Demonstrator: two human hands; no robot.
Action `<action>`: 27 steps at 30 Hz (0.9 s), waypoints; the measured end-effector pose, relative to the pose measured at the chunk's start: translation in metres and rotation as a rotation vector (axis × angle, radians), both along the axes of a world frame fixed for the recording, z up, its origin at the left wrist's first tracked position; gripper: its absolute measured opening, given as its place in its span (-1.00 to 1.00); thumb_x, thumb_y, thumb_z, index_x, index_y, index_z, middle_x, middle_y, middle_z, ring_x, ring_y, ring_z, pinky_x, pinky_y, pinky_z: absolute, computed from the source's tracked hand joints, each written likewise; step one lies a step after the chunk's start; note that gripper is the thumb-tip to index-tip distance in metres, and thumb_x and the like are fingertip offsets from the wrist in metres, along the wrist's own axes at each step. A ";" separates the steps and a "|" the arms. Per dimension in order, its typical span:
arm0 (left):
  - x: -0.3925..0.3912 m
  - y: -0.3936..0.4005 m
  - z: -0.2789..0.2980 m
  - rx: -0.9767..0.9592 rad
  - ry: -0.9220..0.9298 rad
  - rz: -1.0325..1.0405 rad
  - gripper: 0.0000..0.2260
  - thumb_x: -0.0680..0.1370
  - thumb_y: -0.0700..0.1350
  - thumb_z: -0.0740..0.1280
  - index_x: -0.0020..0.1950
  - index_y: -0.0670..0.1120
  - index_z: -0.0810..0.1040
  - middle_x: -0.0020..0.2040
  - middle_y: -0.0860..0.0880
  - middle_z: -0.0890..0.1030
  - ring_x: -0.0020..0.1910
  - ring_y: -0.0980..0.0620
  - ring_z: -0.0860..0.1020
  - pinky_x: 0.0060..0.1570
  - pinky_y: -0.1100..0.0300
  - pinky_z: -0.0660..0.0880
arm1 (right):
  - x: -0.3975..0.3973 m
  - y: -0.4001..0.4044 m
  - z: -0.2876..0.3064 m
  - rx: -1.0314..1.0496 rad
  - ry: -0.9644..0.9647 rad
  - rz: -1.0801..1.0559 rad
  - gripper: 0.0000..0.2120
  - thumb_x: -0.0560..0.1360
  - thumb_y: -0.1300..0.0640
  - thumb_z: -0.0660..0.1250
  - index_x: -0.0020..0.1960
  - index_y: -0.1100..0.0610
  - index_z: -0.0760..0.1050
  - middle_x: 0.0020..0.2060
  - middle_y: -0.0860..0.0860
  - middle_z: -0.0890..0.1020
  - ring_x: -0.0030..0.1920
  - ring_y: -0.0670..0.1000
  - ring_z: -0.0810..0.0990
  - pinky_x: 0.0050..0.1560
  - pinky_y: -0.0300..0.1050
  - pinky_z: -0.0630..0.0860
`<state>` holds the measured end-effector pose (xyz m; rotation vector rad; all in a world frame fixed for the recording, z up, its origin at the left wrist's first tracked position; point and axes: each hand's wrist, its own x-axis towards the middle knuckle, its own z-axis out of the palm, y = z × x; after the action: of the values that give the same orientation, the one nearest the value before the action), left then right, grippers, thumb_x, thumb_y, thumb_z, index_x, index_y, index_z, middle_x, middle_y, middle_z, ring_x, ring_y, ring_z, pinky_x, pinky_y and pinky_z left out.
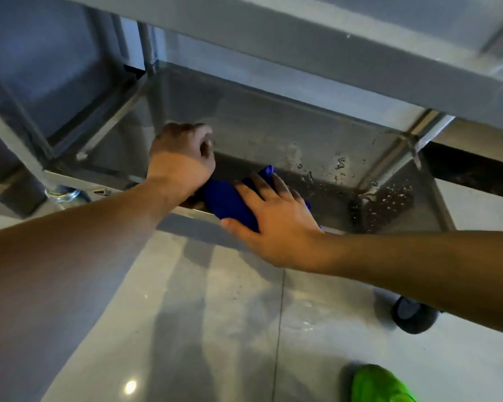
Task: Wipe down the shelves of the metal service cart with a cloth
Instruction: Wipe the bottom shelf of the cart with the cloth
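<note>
The metal service cart's lowest shelf (273,134) is a shallow steel tray seen beneath the shelf above it (302,50). A blue cloth (227,198) lies bunched along the tray's front rim. My left hand (180,158) is curled into a fist at the cloth's left end, which runs under the heel of the hand, and seems to grip it. My right hand (276,224) lies flat on the cloth's right part. Its fingers are spread and its thumb is on the near side. Water drops (389,195) dot the tray's right corner.
An upright post (395,158) rises at the tray's right corner and another (150,53) at the back left. A black caster (413,317) stands on the glossy tiled floor (215,314). A green shoe (381,384) shows at the bottom right.
</note>
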<state>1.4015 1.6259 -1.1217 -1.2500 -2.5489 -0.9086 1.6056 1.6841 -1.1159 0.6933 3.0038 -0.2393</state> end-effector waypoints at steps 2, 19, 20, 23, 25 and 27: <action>0.008 0.001 -0.001 -0.003 0.008 -0.033 -0.72 0.60 -0.06 0.28 0.31 -0.02 0.53 0.10 -0.13 0.64 0.06 -0.11 0.59 0.03 0.02 0.51 | 0.019 -0.003 -0.002 0.019 0.001 0.040 -0.31 0.54 -0.49 -0.11 0.57 -0.22 -0.12 0.61 0.01 0.09 0.58 0.25 -0.03 0.48 0.32 -0.02; 0.042 0.024 -0.002 -0.084 0.022 -0.267 -0.85 0.60 0.02 0.22 0.08 0.07 0.54 -0.04 0.09 0.60 -0.03 0.07 0.53 0.04 0.17 0.37 | -0.066 0.135 -0.016 0.077 0.118 -0.318 -0.24 0.46 -0.55 -0.13 0.54 -0.21 0.15 0.53 0.02 0.26 0.51 0.22 0.17 0.42 0.34 0.13; 0.045 0.027 -0.003 -0.086 0.031 -0.272 -0.84 0.61 0.03 0.22 0.09 0.05 0.54 -0.03 0.08 0.61 -0.02 0.06 0.54 0.08 0.16 0.40 | -0.073 0.144 -0.017 0.083 0.130 -0.322 -0.25 0.46 -0.54 -0.11 0.53 -0.19 0.17 0.51 0.03 0.29 0.49 0.22 0.19 0.40 0.34 0.15; 0.054 0.030 -0.006 -0.093 0.055 -0.297 -0.79 0.62 0.04 0.22 0.16 0.02 0.55 0.01 0.05 0.63 0.04 0.03 0.55 0.18 0.03 0.47 | -0.093 0.169 -0.016 0.121 0.141 -0.344 -0.29 0.48 -0.50 -0.08 0.49 -0.16 0.25 0.41 0.05 0.39 0.41 0.23 0.29 0.35 0.34 0.25; 0.058 0.029 -0.008 -0.144 0.117 -0.320 -0.78 0.62 0.03 0.19 0.18 0.01 0.54 0.04 0.03 0.63 0.07 0.00 0.54 0.21 -0.03 0.45 | -0.105 0.184 -0.015 0.129 0.133 -0.376 -0.32 0.49 -0.48 -0.05 0.47 -0.14 0.29 0.36 0.07 0.42 0.38 0.24 0.31 0.32 0.33 0.28; 0.060 0.028 -0.008 -0.174 0.145 -0.322 -0.77 0.62 0.03 0.17 0.16 0.00 0.55 0.07 0.02 0.62 0.11 -0.01 0.53 0.24 -0.05 0.43 | -0.118 0.198 -0.013 0.119 0.128 -0.408 -0.34 0.51 -0.46 -0.03 0.46 -0.12 0.30 0.33 0.10 0.45 0.36 0.25 0.33 0.30 0.33 0.30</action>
<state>1.4612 1.6540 -1.1294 -1.7456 -2.3969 -0.6284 1.4880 1.8823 -1.1290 1.3504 2.9806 -0.1221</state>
